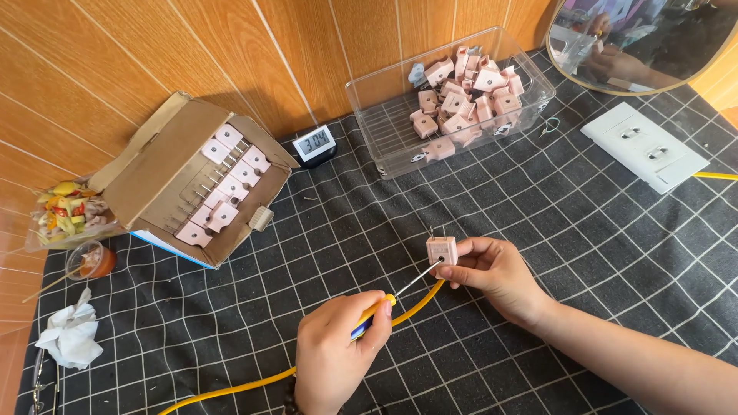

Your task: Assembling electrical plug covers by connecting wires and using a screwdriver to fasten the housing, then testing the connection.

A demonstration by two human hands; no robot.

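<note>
My right hand (498,275) holds a small pink plug (441,250) with its metal prongs pointing away from me. My left hand (336,355) grips a screwdriver (400,292) with a yellow and blue handle; its thin metal shaft reaches up to the plug's near face. A yellow cable (238,390) runs from the plug under my left hand toward the lower left. Both hands hover over the black checked cloth (361,223).
An open cardboard box (157,165) at the left holds rows of pink plugs. A clear plastic bin (384,115) at the back holds several loose pink plugs. Also here: a small digital clock (315,144), a white socket strip (644,146), a round mirror (638,42), a food cup (68,211), a crumpled tissue (71,330).
</note>
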